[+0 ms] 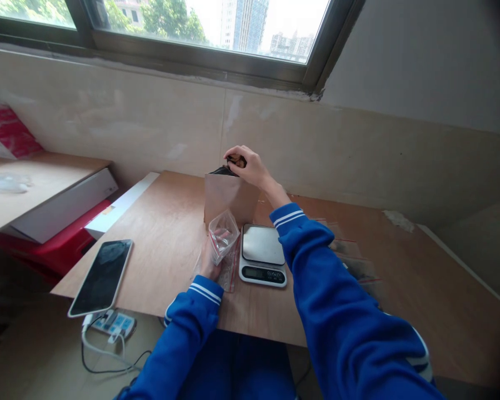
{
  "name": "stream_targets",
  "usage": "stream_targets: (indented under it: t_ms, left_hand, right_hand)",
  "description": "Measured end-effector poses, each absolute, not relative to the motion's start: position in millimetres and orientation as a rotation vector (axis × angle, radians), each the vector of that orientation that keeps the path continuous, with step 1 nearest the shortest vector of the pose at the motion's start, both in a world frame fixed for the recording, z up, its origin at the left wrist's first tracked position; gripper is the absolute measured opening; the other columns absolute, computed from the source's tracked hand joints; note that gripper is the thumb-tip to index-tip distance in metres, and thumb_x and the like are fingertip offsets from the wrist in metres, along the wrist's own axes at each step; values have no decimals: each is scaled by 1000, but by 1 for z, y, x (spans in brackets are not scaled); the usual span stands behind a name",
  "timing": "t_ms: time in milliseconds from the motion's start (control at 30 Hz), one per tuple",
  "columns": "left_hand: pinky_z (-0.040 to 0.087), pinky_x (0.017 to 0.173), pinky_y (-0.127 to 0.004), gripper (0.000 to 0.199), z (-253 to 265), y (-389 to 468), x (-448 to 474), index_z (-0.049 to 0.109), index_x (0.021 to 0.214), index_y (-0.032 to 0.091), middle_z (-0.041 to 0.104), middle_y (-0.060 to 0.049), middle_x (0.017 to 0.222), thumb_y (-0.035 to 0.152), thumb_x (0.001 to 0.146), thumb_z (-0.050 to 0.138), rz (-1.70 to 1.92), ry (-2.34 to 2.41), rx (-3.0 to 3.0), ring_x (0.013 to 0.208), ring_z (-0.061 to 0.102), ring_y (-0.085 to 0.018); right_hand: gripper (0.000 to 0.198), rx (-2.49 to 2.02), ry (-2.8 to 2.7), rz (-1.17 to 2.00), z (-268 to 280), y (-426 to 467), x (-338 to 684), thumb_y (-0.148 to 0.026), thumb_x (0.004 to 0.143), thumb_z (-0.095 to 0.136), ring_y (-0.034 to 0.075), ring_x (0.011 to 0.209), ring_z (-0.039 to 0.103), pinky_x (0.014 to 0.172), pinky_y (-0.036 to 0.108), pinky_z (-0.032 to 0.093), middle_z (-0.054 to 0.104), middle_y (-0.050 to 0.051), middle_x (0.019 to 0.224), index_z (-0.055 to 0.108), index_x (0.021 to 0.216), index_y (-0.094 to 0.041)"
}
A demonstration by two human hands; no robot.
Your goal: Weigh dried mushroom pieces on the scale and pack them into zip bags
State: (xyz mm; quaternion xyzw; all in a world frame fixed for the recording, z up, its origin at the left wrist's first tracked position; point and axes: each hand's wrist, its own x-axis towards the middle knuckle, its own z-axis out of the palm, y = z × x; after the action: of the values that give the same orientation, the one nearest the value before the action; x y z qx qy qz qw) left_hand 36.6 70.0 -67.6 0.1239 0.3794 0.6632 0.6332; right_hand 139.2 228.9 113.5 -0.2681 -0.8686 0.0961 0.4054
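Note:
My right hand [252,166] is closed on a clump of brown dried pieces [237,160], just above the open top of a tan box or bag [225,197] with a dark lining. What kind of pieces they are I cannot make out. Lower down, my left hand [210,262] grips a clear zip bag [224,233] whose mouth gapes upward; its fingers are partly hidden behind the plastic. More flat clear bags [230,278] with red seals lie under that hand. Right beside them sits a white digital scale [263,272] with a bare metal plate [262,243].
A tablet or large phone [102,278] lies at the table's [166,222] left edge. Several filled zip bags [354,261] rest behind my right forearm. Below the left edge is a power strip [116,323] with cables. A wall [170,122] and window rise behind.

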Motion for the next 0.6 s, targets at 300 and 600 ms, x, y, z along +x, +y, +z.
stream_targets:
  t_ms: [300, 600]
  left_hand:
    - [57, 68, -24, 25, -71, 74, 35, 64, 99, 16, 71, -9, 97, 37, 90, 54, 1512, 837, 245, 78, 68, -14]
    - [57, 63, -31, 39, -57, 70, 34, 61, 113, 20, 71, -10, 104, 47, 87, 51, 1494, 808, 237, 78, 69, -21]
  right_hand:
    - [40, -1063, -2504, 154, 124, 208, 139, -41, 98, 40, 20, 86, 64, 73, 26, 41, 72, 10, 96, 71, 98, -16]
    - [30, -1211, -2466, -162, 127, 193, 132, -27, 99, 40, 26, 99, 62, 87, 34, 42, 69, 15, 102, 68, 98, -15]
